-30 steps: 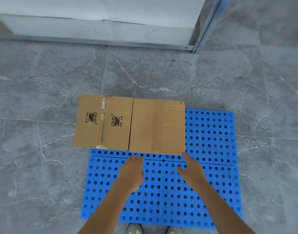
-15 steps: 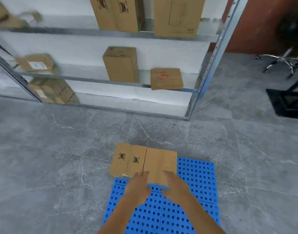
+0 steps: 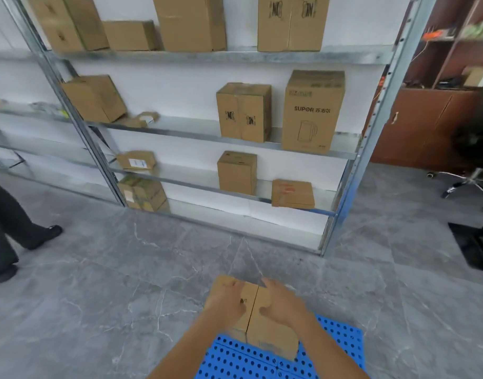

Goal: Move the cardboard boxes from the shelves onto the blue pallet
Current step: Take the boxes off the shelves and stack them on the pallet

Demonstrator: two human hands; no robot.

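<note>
Hands: left hand (image 3: 226,303), right hand (image 3: 282,306) loosely curled, seemingly empty
Next: shelf box (image 3: 237,176) at 12 o'clock, clasp both sides
Drop: blue pallet (image 3: 341,337), bare 3 o'clock side

Shelves (image 3: 180,133) now fully in view

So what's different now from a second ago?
The view swung up from the pallet to the shelves. The left hand and right hand moved from the near edge of the boxes to over their tops, fingers relaxed; whether they touch is unclear. The boxes stayed side by side on the pallet's far left corner.
</note>
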